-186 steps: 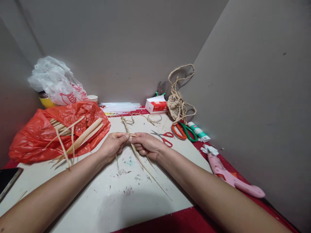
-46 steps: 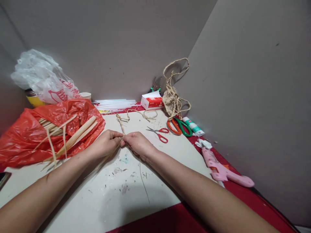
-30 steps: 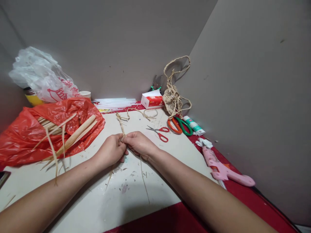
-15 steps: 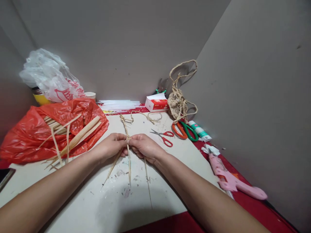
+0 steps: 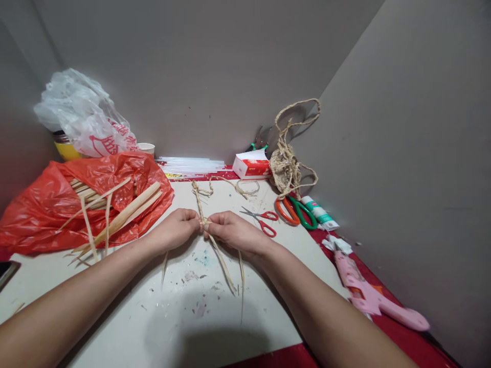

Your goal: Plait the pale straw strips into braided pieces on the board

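Note:
A thin straw-coloured braid (image 5: 198,200) lies on the white board, its near end between my two hands. My left hand (image 5: 179,228) is closed, pinching a flat strand that hangs out below the fist. My right hand (image 5: 230,231) pinches the braid where the strands meet, thumb on top. One loose strand (image 5: 222,263) slants down to the right from the pinch, and another narrow strand (image 5: 242,278) hangs from under my right hand. Small red-handled scissors (image 5: 264,220) lie open just right of my right hand.
At left a red plastic bag (image 5: 34,204) holds dry flat strips (image 5: 126,212). Orange- and green-handled tools (image 5: 303,212), a coil of braided cord (image 5: 286,166), a white tube (image 5: 321,212) and a pink glue gun (image 5: 364,291) line the right side. A red-and-white box (image 5: 251,164) stands behind.
My left hand has moved slightly left, away from my right hand, drawing its strand outward. The middle strand now slants right instead of hanging straight. The view has shifted a little.

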### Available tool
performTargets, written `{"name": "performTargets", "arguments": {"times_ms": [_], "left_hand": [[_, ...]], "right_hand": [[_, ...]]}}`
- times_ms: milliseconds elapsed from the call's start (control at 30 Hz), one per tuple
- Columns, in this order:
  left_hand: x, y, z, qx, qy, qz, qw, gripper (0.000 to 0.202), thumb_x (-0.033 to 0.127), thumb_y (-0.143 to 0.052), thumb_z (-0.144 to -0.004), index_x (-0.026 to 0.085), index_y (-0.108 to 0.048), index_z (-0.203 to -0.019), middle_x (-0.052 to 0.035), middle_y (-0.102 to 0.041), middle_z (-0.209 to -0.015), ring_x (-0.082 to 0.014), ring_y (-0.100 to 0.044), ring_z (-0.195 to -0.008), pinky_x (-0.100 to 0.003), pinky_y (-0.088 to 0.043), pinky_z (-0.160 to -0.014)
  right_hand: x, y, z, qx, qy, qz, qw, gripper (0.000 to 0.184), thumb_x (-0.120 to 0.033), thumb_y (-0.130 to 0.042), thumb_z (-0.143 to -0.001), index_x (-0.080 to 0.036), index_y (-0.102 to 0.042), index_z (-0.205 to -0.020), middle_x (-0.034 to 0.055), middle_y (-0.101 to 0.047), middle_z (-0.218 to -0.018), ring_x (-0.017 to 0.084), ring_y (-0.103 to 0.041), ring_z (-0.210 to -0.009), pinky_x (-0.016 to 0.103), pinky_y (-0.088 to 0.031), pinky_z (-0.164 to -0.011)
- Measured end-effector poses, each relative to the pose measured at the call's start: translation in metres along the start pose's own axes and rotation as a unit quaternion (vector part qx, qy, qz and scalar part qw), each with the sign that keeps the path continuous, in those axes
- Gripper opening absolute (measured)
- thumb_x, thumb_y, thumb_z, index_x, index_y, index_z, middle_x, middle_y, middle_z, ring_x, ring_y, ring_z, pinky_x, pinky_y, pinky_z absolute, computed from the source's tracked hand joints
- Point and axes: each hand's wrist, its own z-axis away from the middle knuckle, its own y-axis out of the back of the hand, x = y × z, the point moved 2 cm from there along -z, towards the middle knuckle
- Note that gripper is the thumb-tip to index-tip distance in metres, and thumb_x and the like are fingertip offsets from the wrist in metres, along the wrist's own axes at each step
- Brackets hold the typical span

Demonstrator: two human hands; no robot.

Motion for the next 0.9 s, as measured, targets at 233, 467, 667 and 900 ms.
{"name": "performTargets", "arguments": {"times_ms": [233, 467, 667, 900], "left_hand": [[0.002, -0.002, 0.002, -0.016, 0.035, -0.008, 0.999, 0.021, 0.035, -0.05, -0.071, 0.016, -0.051, -0.063, 0.0051, -0.041, -0.053, -0.0069, -0.03, -0.047, -0.021, -0.021, -0.045], [0.01, -0.004, 0.008, -0.039, 0.058, 0.039, 0.997, 0.023, 0.035, -0.053, -0.072, 0.016, -0.046, -0.061, 0.0077, -0.034, -0.049, -0.0044, -0.021, -0.042, -0.021, -0.017, -0.044], [-0.003, -0.006, 0.003, -0.022, 0.031, 0.042, 0.998, 0.022, 0.035, -0.053, -0.072, 0.015, -0.05, -0.063, 0.0058, -0.04, -0.051, -0.005, -0.028, -0.045, -0.02, -0.019, -0.045], [0.004, -0.008, 0.008, -0.01, 0.061, 0.1, 0.993, 0.016, 0.026, -0.052, -0.068, 0.014, -0.052, -0.059, 0.0058, -0.042, -0.047, -0.0033, -0.026, -0.04, -0.02, -0.018, -0.042]], "right_hand": [[0.0, 0.002, -0.001, 0.025, 0.046, 0.174, 0.983, 0.018, -0.023, -0.046, -0.079, -0.014, -0.055, -0.066, -0.0038, -0.042, -0.055, 0.008, -0.035, -0.052, 0.02, -0.028, -0.049], [-0.005, -0.003, 0.004, 0.065, 0.095, 0.315, 0.942, 0.025, -0.026, -0.043, -0.083, -0.015, -0.055, -0.065, -0.0005, -0.051, -0.059, 0.01, -0.04, -0.056, 0.022, -0.027, -0.054], [-0.014, 0.005, 0.007, 0.063, 0.074, 0.338, 0.936, 0.022, -0.023, -0.044, -0.081, -0.015, -0.053, -0.063, 0.0013, -0.054, -0.061, 0.011, -0.043, -0.058, 0.022, -0.028, -0.055], [-0.01, -0.012, 0.007, 0.023, -0.032, 0.158, 0.987, 0.019, -0.021, -0.037, -0.08, -0.016, -0.052, -0.069, -0.0028, -0.047, -0.048, 0.009, -0.04, -0.04, 0.021, -0.03, -0.044]]}}
